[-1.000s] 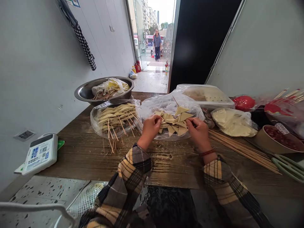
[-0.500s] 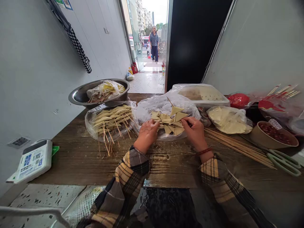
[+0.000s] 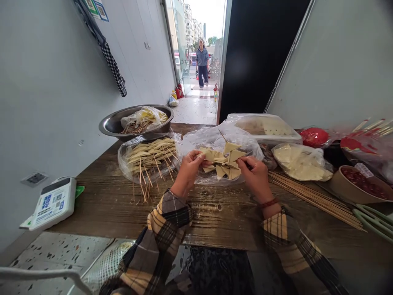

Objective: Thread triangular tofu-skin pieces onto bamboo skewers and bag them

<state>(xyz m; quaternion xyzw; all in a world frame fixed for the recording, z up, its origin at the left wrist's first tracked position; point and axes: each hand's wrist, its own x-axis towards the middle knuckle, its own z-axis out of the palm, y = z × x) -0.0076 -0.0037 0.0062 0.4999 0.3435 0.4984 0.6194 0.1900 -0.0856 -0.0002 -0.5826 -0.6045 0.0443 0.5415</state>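
Folded pale-yellow triangular sheets (image 3: 225, 170) lie on a clear plastic bag (image 3: 196, 139) at the centre of the wooden table. My left hand (image 3: 189, 169) pinches one folded piece at the pile's left side. At the right, my right hand (image 3: 254, 174) has thumb and fingers closed on the corner of another folded piece (image 3: 237, 155). A thin stick (image 3: 222, 135) rises from the folded pieces near it. Skewered folded pieces (image 3: 150, 153) fill another plastic bag to the left, their sticks pointing toward me.
A metal basin (image 3: 107, 125) stands at the back left, a lidded tray (image 3: 264, 125) behind the bag. Bare sticks (image 3: 316, 200), green scissors (image 3: 374, 219) and a bowl (image 3: 340, 188) lie right. A payment device (image 3: 55, 203) sits left. A person (image 3: 202, 65) is in the doorway.
My left hand has lifted slightly and now pinches a folded piece. My right hand keeps its grip. The view has shifted a little, and the person in the doorway has taken a step.
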